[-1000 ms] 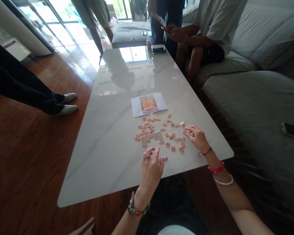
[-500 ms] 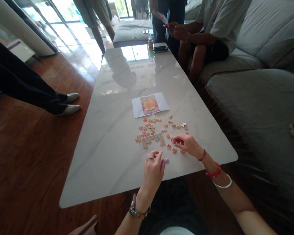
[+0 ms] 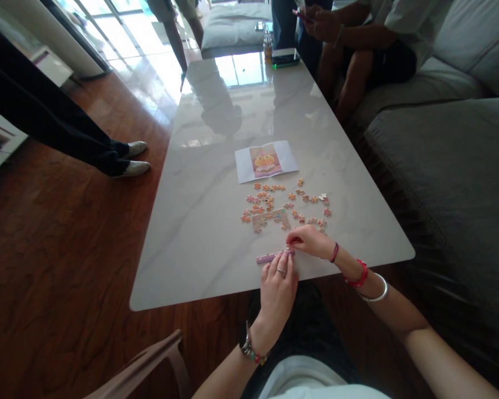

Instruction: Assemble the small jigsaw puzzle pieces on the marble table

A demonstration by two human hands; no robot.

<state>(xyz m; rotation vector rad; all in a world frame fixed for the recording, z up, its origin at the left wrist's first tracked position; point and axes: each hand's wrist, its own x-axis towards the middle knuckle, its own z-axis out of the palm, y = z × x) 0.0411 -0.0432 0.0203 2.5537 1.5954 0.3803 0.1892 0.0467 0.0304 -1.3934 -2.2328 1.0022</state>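
A purple strip of joined jigsaw pieces [image 3: 265, 259] lies near the table's front edge. The fingers of my left hand [image 3: 278, 282] are stretched out and rest on its right part. At the strip's right end, my right hand [image 3: 311, 241] pinches a small pinkish jigsaw piece [image 3: 291, 249], mostly covered by the fingers. Whether that piece is joined to the strip I cannot tell. Just behind sits a partly joined puzzle section [image 3: 270, 215], with loose orange and pink pieces [image 3: 268, 200] scattered around it. A paper sheet with a printed colour picture [image 3: 265, 159] lies beyond them.
The white marbled table [image 3: 191, 221] has rounded corners. At its far end stand a bottle [image 3: 268, 47] and a dark device [image 3: 285, 58]. One person sits on the grey sofa [image 3: 436, 149] at the right; others stand around. A chair part [image 3: 149, 363] is at lower left.
My right hand has moved left and nearer, from the loose pieces to the purple strip's end. My left hand has flattened onto the strip, more of which now shows. The camera view has tilted down.
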